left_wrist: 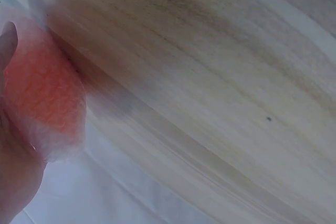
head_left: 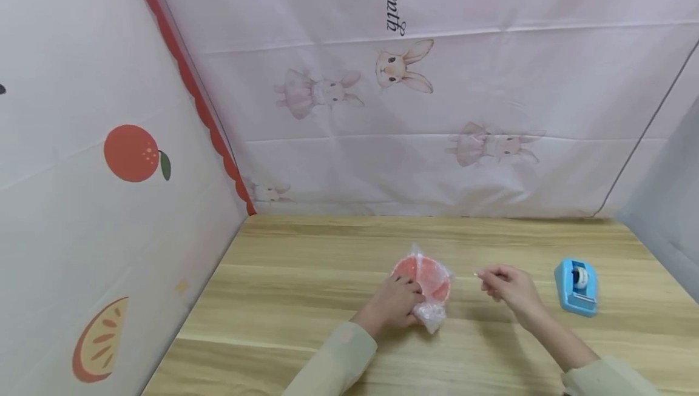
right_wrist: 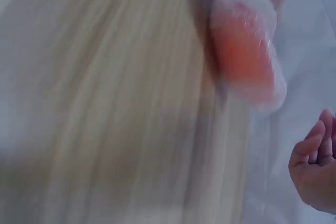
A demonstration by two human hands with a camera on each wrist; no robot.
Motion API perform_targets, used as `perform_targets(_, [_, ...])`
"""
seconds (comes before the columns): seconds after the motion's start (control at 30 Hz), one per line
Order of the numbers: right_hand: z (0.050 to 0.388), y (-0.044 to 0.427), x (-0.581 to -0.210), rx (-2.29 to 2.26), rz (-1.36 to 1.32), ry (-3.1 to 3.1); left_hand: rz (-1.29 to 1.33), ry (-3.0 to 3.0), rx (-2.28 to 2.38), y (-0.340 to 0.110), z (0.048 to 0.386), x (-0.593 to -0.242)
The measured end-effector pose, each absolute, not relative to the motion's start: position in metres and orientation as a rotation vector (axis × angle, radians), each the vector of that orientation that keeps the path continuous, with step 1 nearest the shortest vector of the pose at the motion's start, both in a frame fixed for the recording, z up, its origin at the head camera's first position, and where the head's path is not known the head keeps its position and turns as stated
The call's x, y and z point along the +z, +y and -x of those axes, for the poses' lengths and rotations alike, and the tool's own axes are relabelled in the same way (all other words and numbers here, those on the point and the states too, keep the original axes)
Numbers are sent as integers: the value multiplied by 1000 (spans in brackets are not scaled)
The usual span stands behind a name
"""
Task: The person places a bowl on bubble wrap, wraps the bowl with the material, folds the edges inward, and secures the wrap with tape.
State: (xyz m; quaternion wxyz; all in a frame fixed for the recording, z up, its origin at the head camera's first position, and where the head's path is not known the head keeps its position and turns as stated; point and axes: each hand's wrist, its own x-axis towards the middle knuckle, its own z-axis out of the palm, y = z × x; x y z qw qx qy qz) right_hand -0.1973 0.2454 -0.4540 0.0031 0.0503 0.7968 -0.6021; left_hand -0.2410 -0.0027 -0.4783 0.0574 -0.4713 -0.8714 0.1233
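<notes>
A round, orange-red object wrapped in clear bubble wrap [head_left: 434, 278] sits on the wooden table, a bunched end of the wrap pointing toward the person. My left hand [head_left: 394, 300] grips its left side with bent fingers; the left wrist view shows the thumb against the wrapped object [left_wrist: 44, 85]. To the right, apart from the object, my right hand [head_left: 510, 290] is raised over the table. Between its thumb and index finger it pinches a small whitish piece, seemingly tape [head_left: 477, 274]. In the right wrist view, the right hand's fingers [right_wrist: 317, 142] are bent; the piece cannot be made out there.
A blue tape dispenser [head_left: 577, 287] with a white roll stands to the right of my right hand. The wood-grain table [head_left: 306, 250] meets a rabbit-print cloth [head_left: 338, 171] at the back and a fruit-print cloth [head_left: 82, 232] on the left.
</notes>
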Motion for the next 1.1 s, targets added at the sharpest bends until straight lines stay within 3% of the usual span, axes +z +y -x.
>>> perform_targets(0.3, [230,183,-449,-1675,168,2482,1424,-2593,379,-3,238,-476])
perform_targets(0.6, [242,151,-453,-1337,222,2773,1418,-2544,395,-3,237,-481])
perform_targets(1.1, [247,142,-465,-993,193,3019,1360,-2550,377,2,235,-485])
